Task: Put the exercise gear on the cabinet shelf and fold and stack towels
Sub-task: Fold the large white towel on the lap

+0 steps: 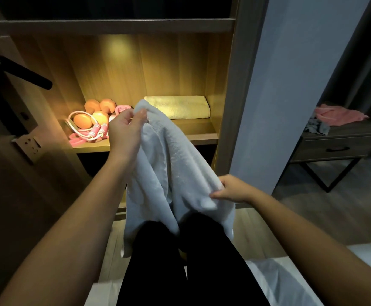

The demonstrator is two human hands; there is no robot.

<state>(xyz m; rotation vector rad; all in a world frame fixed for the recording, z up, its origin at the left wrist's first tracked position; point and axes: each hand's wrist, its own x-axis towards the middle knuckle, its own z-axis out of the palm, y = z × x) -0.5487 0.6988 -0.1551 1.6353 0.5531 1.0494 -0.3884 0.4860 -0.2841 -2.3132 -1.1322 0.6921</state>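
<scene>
A white towel (169, 173) hangs unfolded in front of me, over my legs. My left hand (126, 127) pinches its top corner up near the lit cabinet shelf (202, 136). Lower and to the right, my right hand (231, 188) grips another edge of the same towel. On the shelf's left side lie orange dumbbells (92, 113) and a pink skipping rope (92, 133). A folded cream towel (180, 106) rests at the shelf's back right.
A black door handle (21, 71) and a wall socket (29, 146) are at the left. A dark side table (339, 146) at the right carries pink (339, 114) and grey cloths (318, 128). White bedding (290, 281) lies under me.
</scene>
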